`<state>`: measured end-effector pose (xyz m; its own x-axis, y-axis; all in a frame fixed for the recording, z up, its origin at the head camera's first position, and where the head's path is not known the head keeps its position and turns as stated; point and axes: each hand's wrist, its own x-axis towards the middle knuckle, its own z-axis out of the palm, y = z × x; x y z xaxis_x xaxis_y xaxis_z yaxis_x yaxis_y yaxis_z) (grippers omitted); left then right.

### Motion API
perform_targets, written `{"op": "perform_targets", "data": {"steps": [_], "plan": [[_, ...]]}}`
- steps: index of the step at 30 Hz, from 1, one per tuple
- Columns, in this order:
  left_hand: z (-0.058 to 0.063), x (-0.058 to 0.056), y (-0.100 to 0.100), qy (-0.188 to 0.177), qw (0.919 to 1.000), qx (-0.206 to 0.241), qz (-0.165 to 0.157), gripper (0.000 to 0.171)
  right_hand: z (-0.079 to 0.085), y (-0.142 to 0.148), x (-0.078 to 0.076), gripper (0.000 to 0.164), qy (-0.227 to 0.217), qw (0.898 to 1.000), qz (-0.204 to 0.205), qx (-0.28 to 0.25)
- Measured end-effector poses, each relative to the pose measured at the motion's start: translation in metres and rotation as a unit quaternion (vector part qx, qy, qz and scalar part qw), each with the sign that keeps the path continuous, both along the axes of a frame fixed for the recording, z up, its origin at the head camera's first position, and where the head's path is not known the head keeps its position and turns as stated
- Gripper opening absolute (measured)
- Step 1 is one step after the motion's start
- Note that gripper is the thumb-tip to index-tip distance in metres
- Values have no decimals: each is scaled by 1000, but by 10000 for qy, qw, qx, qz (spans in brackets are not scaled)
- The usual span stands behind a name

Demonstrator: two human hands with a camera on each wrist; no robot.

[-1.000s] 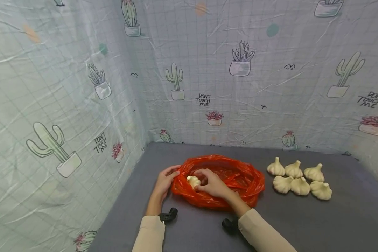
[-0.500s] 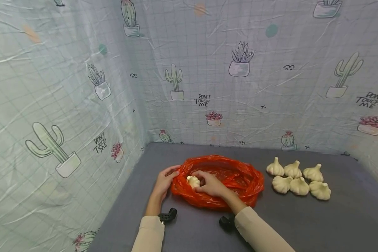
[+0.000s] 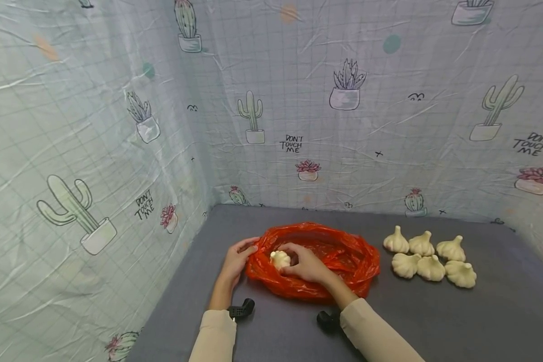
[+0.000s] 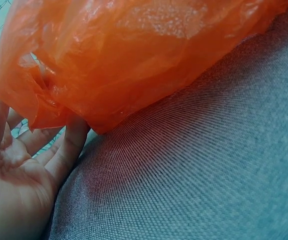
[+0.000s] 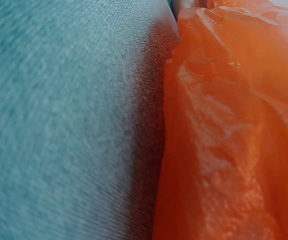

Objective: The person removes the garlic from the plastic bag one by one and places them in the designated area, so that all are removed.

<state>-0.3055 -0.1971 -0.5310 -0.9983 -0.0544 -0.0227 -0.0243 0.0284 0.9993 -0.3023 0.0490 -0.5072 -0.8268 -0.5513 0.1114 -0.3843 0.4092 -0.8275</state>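
Observation:
A red plastic bag lies on the table with its mouth spread wide. At the left end of its rim, my left hand pinches the film between thumb and fingers. In the left wrist view, that hand's fingers reach behind the orange-looking bag. My right hand reaches into the mouth and holds a pale garlic bulb near the left inner wall, thumb and fingers around its right side. The right wrist view shows mostly the bag's outer side; the right hand is hidden there.
Several garlic bulbs stand in two rows right of the bag. The grey table meets a cactus-printed curtain behind and on the left. Black cameras sit at both wrists.
The garlic bulb and my right hand have shifted only slightly inside the bag. My left hand keeps its place at the rim, and the other bulbs stay put.

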Motion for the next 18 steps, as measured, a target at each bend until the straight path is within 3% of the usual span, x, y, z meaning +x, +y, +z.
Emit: {"op": "perform_targets", "data": {"steps": [9, 18], "plan": [[-1, -1, 1, -14, 10000, 47, 10, 31, 7, 8, 4, 54, 69, 9995, -229, -223], [-2, -1, -1, -7, 9999, 121, -78, 32, 17, 19, 9, 56, -151, 9980, -423, -454]]}}
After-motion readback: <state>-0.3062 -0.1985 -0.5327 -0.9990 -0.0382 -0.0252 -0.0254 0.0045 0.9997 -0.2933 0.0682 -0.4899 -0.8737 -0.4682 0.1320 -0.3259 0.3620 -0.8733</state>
